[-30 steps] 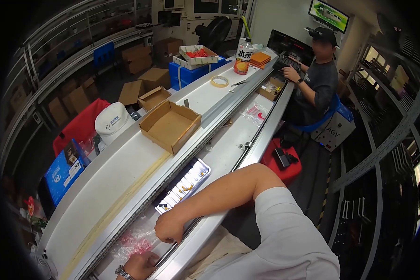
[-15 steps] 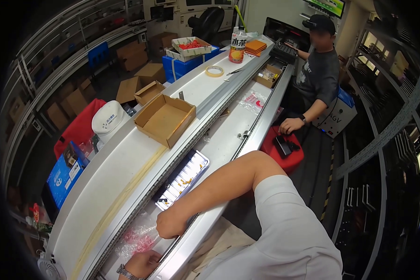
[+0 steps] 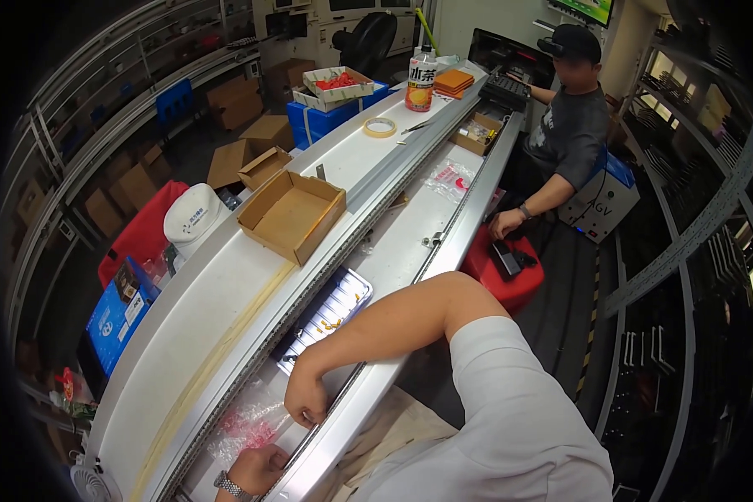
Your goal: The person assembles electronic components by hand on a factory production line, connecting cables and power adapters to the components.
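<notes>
My left hand, with a metal watch at its wrist, is low in the channel of the long white workbench. Its fingers are curled near the metal rail; whatever they hold is hidden. Just beyond it my right hand bends down over the same rail, fingertips closed on something too small to make out. Crumpled clear plastic bags with pink markings lie beside both hands. Past my right wrist sits a white compartment tray with small orange-yellow and black parts, partly covered by my forearm.
An open cardboard box stands on the bench, with a tape roll and a drink bottle farther off. At right, a person rests a hand near a black device on a red stool. A white cap is at left.
My right hand has turned down at the wrist and shifted nearer the rail, so its fingertips now show. My left hand stays almost in place. The whole view has shifted slightly.
</notes>
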A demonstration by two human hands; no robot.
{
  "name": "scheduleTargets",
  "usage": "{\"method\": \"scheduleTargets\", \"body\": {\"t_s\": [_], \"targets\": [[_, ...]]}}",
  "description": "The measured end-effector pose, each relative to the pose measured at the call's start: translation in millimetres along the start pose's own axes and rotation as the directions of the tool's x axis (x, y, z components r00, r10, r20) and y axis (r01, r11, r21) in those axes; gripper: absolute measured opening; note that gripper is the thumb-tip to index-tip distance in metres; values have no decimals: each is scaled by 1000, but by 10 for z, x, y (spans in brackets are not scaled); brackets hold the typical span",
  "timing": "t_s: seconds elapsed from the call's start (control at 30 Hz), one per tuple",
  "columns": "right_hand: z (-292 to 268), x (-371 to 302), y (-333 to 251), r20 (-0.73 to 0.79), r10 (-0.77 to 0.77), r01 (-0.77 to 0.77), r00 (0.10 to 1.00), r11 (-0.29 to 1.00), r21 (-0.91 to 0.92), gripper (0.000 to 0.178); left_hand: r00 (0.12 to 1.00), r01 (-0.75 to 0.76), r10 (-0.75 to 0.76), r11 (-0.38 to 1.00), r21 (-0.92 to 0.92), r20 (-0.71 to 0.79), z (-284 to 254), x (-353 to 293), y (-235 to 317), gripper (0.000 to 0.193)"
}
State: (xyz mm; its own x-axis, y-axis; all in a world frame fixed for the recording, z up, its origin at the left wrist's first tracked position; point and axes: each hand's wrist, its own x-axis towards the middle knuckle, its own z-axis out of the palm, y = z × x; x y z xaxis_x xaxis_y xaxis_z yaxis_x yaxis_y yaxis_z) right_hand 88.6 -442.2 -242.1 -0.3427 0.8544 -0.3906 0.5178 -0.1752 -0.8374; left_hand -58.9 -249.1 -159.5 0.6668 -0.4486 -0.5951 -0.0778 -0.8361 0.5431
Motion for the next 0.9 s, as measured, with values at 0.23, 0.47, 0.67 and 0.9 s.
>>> {"method": "scheduleTargets", "body": {"t_s": [0.23, 0.47, 0.67, 0.9], "targets": [[218, -148, -607, -145, 174, -220, 974, 877, -427, 15, 970, -99, 166, 937, -335, 179, 385, 62, -631, 11], [13, -423, -1088, 10, 165, -145, 986, 896, -420, 28, 957, -289, 288, 957, -16, -40, 416, 390, -400, 20], [-193, -287, -852, 140, 252, -233, 958, 963, -136, 26, 995, -60, 79, 965, 254, -64, 265, 163, -408, 15], [-86, -44, -890, 45, 309, -273, 950, 894, -356, 15, 965, -64, 120, 970, 235, -233, 781, 94, -625, 12]]}}
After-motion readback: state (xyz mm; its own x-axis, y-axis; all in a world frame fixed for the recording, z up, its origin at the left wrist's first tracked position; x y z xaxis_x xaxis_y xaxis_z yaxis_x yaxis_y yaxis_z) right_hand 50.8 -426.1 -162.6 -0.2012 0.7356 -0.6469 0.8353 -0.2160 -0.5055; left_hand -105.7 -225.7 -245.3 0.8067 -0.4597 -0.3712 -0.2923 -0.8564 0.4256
